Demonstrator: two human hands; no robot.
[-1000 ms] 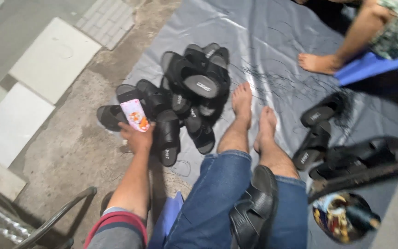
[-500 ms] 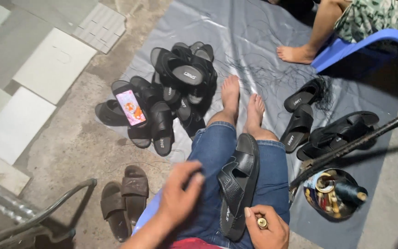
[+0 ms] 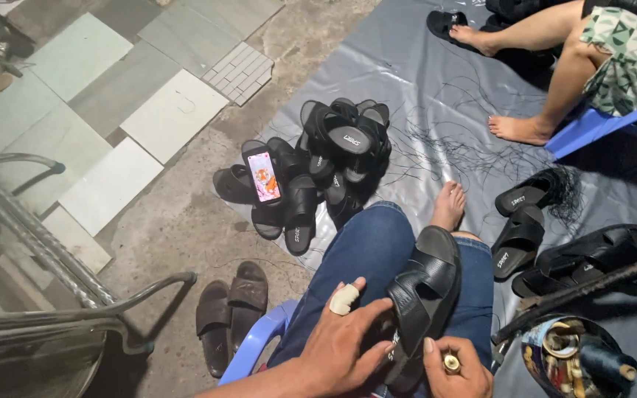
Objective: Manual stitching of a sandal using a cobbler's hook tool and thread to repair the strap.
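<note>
While the black sandal [image 3: 423, 295] lies sole-down across the person's denim-clad lap, the left hand [image 3: 340, 343] rests flat against its heel end, fingers spread and not closed on anything; a pale bandage wraps one finger. The right hand [image 3: 457, 368] is pinched shut on a small brass-coloured spool or tool tip [image 3: 451, 362]; which one I cannot tell.

Head view, judgement: steady the heel with the left palm and keep the strap [image 3: 414, 302] taut, so the work stays on the seam.

Materials: the sandal is matte, leather-like, with broad straps. A heap of like sandals [image 3: 326, 162] carries a phone [image 3: 263, 175]. Loose black threads [image 3: 466, 147] litter the glossy grey tarp [image 3: 377, 66]. A round tin [image 3: 576, 357] holds spools.
</note>
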